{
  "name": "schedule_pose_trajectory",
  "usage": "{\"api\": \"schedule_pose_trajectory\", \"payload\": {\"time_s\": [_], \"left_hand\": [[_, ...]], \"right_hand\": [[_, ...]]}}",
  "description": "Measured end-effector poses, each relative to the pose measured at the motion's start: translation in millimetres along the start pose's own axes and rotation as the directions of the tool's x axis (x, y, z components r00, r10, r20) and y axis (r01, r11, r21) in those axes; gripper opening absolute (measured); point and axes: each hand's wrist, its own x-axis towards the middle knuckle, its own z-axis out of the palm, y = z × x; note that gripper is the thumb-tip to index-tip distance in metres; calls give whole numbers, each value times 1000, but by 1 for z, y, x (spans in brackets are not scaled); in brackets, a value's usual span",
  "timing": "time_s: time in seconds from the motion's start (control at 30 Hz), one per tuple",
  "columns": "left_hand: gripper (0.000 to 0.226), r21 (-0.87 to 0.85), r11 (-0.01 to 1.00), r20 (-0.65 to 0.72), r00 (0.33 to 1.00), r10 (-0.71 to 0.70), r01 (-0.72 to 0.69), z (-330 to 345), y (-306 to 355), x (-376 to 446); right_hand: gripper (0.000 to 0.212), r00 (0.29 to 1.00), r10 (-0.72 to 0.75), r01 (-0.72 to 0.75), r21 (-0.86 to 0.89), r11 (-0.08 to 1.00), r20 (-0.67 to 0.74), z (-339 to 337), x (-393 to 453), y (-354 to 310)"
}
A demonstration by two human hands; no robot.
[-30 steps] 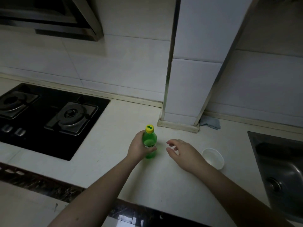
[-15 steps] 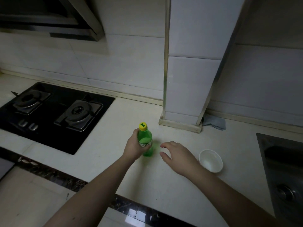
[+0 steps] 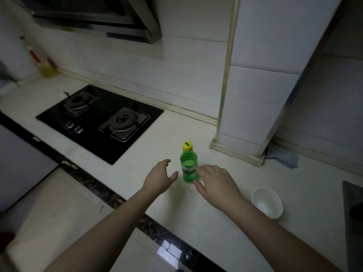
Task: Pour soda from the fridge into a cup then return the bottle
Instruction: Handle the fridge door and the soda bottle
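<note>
A: What is different from half a second ago?

B: The left hand (image 3: 160, 178) is no longer wrapping the green soda bottle (image 3: 189, 165). It has let go and is sitting just left of the bottle, apart from it, with its fingers (image 3: 167, 162) released and spread. The view has also swung left, so a bottle of yellow oil (image 3: 46, 68) is now showing by the wall.

A: And the right hand (image 3: 217, 186)?

B: It is hovering just right of the bottle, nearer than before. Its fingers (image 3: 204, 168) are loosely curved and gripping nothing; the fingertips are lying against or right beside the bottle's label, and I cannot tell whether they are touching.

A: Where is the bottle standing?

B: It is standing upright on the pale tabletop (image 3: 196, 218), between the two hands, with its yellow cap (image 3: 187, 146) on. It is sitting in front of the tiled column (image 3: 253, 107).

A: And the cup?

B: The white cup (image 3: 267, 203) is sitting on the tabletop, right of the right forearm, well apart from the bottle. It is tilting its open mouth toward the camera.

A: Anything else around?

B: A black two-burner gas hob (image 3: 102, 118) is lying to the left under a range hood (image 3: 94, 14). A grey cloth (image 3: 282, 158) is lying at the column's base, and a sink edge (image 3: 353, 222) is showing at the far right.
</note>
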Motion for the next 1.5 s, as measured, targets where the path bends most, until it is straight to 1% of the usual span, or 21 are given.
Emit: {"api": "schedule_pose_trajectory", "payload": {"time_s": [0.1,0.17,0.27,0.37,0.5,0.57,0.63,0.83,0.93,1.0,1.1,1.2,1.4,1.5], "left_hand": [[61,196,981,-111,994,24,-1,-21,-14,-24],[60,315,948,-146,989,3,44,-34,-27,-40],[59,428,892,-205,977,-65,149,-55,-48,-63],[61,490,838,-257,958,-127,242,-77,-71,-86],[67,478,806,-322,923,-209,349,-103,-104,-117],[72,445,811,-359,905,-229,381,-114,-123,-131],[73,408,816,-383,888,-254,409,-124,-144,-144],[82,405,808,-322,894,-313,429,-159,-217,-177],[82,404,791,-363,874,-323,459,-180,-257,-194],[81,377,780,-392,849,-354,499,-195,-282,-205],[74,354,752,-423,812,-402,557,-218,-317,-221],[71,344,746,-452,796,-402,571,-242,-348,-239],[71,321,735,-503,765,-402,597,-283,-400,-259],[65,305,721,-512,746,-426,622,-298,-422,-256]], "right_hand": [[44,997,-80,80,-39,996,-7,4,9,-22],[45,992,-126,125,-43,991,-21,8,17,-40],[45,978,-204,203,-37,979,-43,11,31,-71],[43,958,-284,281,-68,957,-36,16,44,-100],[43,930,-368,368,-79,926,19,25,58,-143],[45,899,-435,438,-82,895,57,29,64,-169],[46,872,-487,490,-79,868,53,35,70,-198],[48,805,-590,593,-76,801,60,58,93,-297],[49,774,-629,633,-72,771,66,68,104,-347],[50,752,-656,659,-77,748,67,75,113,-379],[50,730,-681,683,-81,726,56,81,125,-426],[48,711,-702,702,-92,706,45,85,134,-470],[46,651,-759,758,-89,646,29,94,152,-540],[44,630,-777,775,-81,627,14,100,169,-568]]}}
